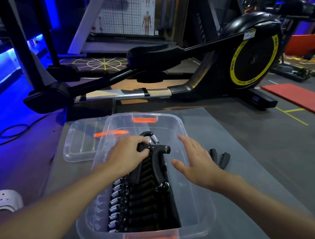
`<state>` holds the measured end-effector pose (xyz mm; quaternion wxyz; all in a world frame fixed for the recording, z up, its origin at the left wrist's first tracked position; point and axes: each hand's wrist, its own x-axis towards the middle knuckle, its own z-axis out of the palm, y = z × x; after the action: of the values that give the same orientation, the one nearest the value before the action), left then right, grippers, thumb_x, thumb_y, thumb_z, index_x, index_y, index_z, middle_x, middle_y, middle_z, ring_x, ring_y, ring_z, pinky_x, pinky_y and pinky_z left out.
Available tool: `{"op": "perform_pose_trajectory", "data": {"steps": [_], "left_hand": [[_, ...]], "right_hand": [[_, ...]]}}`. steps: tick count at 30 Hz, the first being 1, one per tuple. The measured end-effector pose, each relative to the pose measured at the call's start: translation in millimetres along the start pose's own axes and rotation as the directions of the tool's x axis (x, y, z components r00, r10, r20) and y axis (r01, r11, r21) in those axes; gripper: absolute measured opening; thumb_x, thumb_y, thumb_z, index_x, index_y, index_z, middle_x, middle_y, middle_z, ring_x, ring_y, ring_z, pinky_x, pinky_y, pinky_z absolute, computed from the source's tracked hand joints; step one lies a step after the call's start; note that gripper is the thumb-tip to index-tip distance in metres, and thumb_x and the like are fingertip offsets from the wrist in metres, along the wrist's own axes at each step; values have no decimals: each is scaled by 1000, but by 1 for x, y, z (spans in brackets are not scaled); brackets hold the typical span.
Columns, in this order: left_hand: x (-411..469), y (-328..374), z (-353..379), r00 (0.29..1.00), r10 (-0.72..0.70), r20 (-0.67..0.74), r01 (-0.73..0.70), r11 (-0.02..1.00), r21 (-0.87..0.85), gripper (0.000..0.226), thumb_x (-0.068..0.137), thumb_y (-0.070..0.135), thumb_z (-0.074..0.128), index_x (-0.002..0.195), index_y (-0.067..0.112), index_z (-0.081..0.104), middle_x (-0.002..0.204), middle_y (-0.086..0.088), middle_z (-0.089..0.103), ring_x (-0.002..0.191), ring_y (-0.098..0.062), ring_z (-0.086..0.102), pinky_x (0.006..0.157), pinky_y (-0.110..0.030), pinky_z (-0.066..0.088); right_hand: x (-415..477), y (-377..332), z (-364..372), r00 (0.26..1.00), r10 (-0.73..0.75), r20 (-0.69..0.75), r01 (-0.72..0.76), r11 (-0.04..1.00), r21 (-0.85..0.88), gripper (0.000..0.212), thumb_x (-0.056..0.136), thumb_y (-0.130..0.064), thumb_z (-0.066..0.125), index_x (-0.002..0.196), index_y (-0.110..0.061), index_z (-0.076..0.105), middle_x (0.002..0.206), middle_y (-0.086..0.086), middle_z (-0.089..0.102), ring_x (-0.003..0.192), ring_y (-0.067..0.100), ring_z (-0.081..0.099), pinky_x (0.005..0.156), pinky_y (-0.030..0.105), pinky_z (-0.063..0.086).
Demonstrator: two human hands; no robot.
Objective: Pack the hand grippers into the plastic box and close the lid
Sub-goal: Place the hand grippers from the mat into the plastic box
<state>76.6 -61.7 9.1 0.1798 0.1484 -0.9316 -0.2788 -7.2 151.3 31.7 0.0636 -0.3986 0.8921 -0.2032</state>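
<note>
Black hand gripper (154, 151), clasped by the left hand (128, 152), lies atop the packed grippers (140, 201) in the plastic box (200, 211); right hand (197, 162) hovers open.

Clear plastic box (199, 209): one. Clear plastic lid (78, 144): one, at box's 9 o'clock. Orange plastic latches (144, 120): three; two on box at 12 and 6 o'clock ends, one on lid. Black spring hand grippers (140, 205): about eight in packed row, exact number unclear. One top gripper (157, 161) held in left hand (127, 153). One loose gripper (219, 158) outside box, 3 o'clock. Hands: two, counting right hand (197, 160).
</note>
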Motion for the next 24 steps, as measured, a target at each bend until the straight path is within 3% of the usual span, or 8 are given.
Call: {"op": "perform_pose_trajectory", "data": {"steps": [3, 7, 9, 12, 17, 20, 24], "left_hand": [[6, -11, 15, 995, -88, 56, 84, 994, 73, 10, 80, 33, 62, 87, 40, 62, 66, 14, 57, 75, -15, 60, 65, -31, 46], [18, -20, 32, 985, -156, 79, 146, 982, 117, 11, 84, 28, 60, 92, 34, 65, 77, 10, 66, 88, -22, 64, 77, -35, 48], [25, -22, 39, 978, -194, 70, 184, 974, 130, 15, 87, 28, 59, 100, 32, 66, 90, 8, 70, 97, -23, 62, 86, -37, 38], [39, -25, 49, 967, -246, 62, 237, 963, 128, 15, 90, 29, 57, 102, 34, 65, 94, 8, 69, 102, -22, 59, 85, -38, 25], [44, -43, 70, 960, -250, 124, 215, 946, 244, 16, 89, 40, 60, 104, 34, 63, 117, 5, 53, 118, -21, 45, 104, -50, 28], [41, -48, 75, 965, -217, 146, 177, 953, 246, 24, 89, 46, 61, 108, 32, 63, 120, 6, 52, 120, -20, 44, 105, -52, 28], [38, -46, 72, 974, -191, 124, 159, 960, 230, 36, 87, 51, 61, 116, 30, 59, 123, 5, 54, 120, -20, 46, 101, -45, 30]], "right_hand": [[4, 9, 17, 999, 22, 32, -20, 999, -49, 84, 91, -59, 43, 155, -17, 9, 163, -1, 7, 150, 12, 2, 121, 40, 12], [9, 14, 27, 999, -9, -33, 6, 995, -96, 99, 74, -71, 17, 154, -12, 12, 162, 1, 13, 150, 15, 4, 121, 36, 14], [10, 14, 28, 999, -23, -46, 18, 994, -111, 98, 74, -70, 16, 153, -12, 16, 160, -1, 19, 150, 15, 5, 120, 37, 17], [9, 15, 29, 999, -40, -37, 35, 991, -132, 93, 76, -69, 16, 152, -15, 19, 158, -4, 22, 149, 14, 4, 118, 38, 20], [9, 18, 30, 997, -66, -37, 60, 986, -155, 90, 78, -68, 17, 151, -16, 22, 156, -5, 25, 149, 13, 3, 119, 39, 21], [10, 17, 30, 997, -68, -42, 61, 987, -147, 88, 79, -67, 19, 150, -16, 24, 155, -5, 27, 149, 13, 4, 119, 40, 22], [9, 17, 29, 997, -65, -41, 59, 991, -123, 88, 78, -67, 19, 150, -16, 24, 155, -5, 28, 149, 13, 4, 119, 41, 22]]}}
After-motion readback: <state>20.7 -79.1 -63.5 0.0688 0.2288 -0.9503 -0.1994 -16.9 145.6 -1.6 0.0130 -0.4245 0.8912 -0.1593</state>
